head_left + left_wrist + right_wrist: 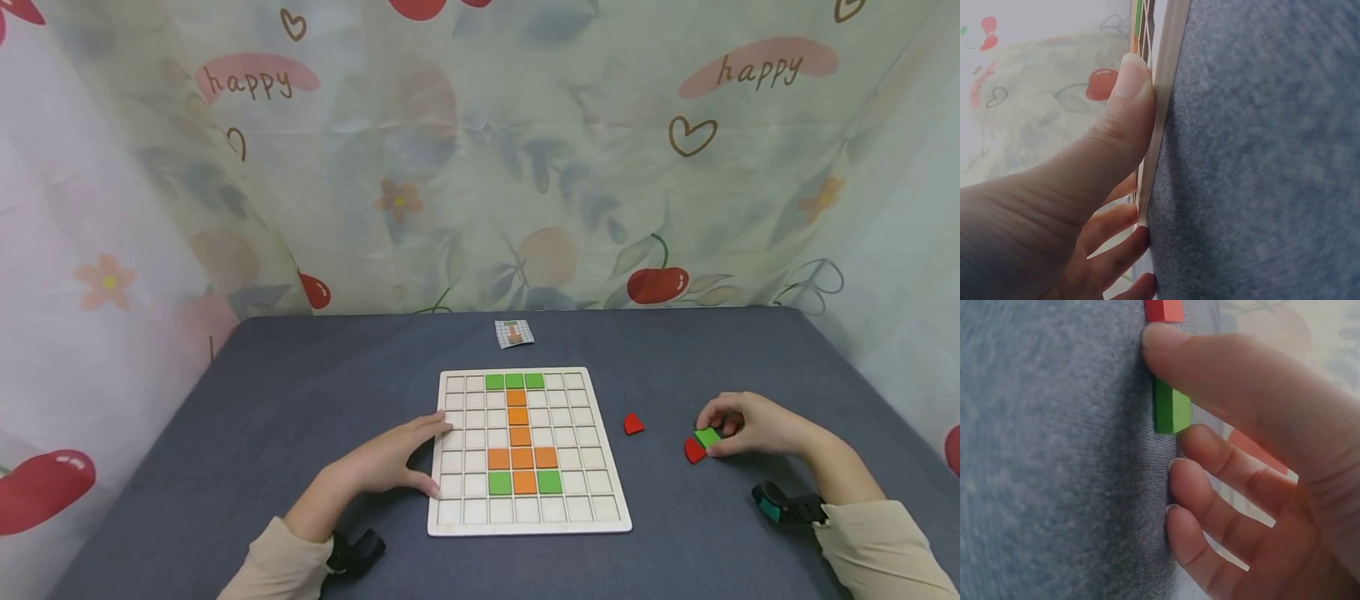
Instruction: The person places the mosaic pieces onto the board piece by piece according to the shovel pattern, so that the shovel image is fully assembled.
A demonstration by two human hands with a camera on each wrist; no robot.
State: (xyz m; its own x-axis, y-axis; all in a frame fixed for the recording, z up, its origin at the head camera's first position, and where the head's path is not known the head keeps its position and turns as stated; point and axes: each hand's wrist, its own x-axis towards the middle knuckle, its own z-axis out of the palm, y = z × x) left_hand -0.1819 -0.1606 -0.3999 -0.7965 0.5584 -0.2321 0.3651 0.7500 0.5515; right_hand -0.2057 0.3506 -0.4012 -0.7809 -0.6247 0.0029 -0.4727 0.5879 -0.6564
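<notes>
My left hand (pixel 396 454) rests at the left edge of a white gridded board (pixel 465 517), its fingers fairly straight. In the left wrist view the thumb (pixel 1132 94) lies on the board's rim. Green square blocks (pixel 514 381) make a short row at the top of the grid, with orange square blocks (pixel 520 436) in a column beneath. To the right of the board, my right hand (pixel 761 427) pinches a green block (pixel 1171 409) between thumb and fingers, low at the table surface. A red block (pixel 694 451) with a curved side lies beside it.
Another red block (pixel 633 424) lies between the board and my right hand. Behind the board is a small printed card (pixel 514 333) with a grid picture. A dark cloth covers the table (pixel 337 367); a patterned curtain (pixel 480 167) hangs behind it.
</notes>
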